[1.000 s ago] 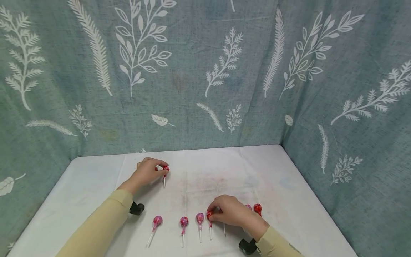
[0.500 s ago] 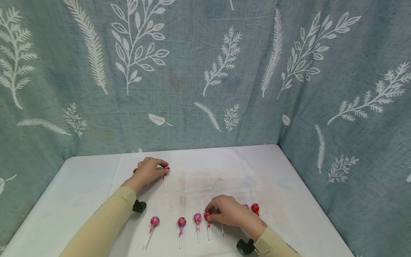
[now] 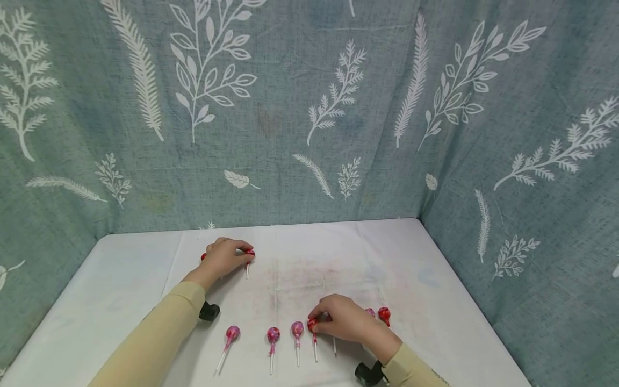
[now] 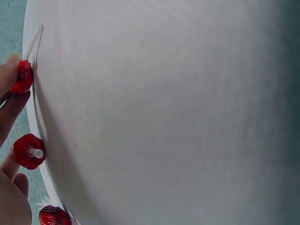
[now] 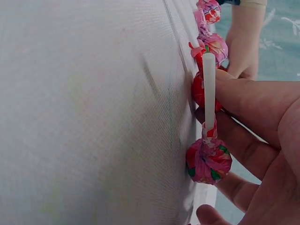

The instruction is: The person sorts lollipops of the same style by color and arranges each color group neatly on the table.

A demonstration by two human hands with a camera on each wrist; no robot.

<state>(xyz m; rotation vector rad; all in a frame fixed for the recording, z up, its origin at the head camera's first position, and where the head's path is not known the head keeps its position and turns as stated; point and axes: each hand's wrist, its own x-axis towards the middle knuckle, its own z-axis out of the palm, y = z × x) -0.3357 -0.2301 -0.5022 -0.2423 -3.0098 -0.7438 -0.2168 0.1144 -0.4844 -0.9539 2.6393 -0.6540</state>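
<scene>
At the far left part of the table, my left hand [image 3: 222, 259] pinches a red-wrapped lollipop [image 3: 250, 253] between thumb and finger, its white stick pointing toward me. Left of that hand, a second red lollipop [image 3: 203, 257] peeks out. In the left wrist view, another red lollipop [image 4: 29, 151] sits below the pinched one, stick end toward the camera. My right hand [image 3: 342, 318] pinches a red lollipop [image 3: 311, 324] by its head in the front row. A pink lollipop [image 5: 209, 160] lies close by that hand's fingers in the right wrist view, its stick in front of them.
Three pink lollipops, the leftmost [image 3: 232, 333] tilted, lie left of my right hand. Right of it are a partly hidden pink lollipop [image 3: 370, 312] and a red lollipop [image 3: 384, 315]. The white-covered table [image 3: 309, 263] meets a leaf-patterned curtain [image 3: 271, 134] behind and on the right.
The head view has shifted slightly. My left hand sits a little farther right on the table, and a red lollipop now shows to its left. The right hand keeps its pinch in place.
</scene>
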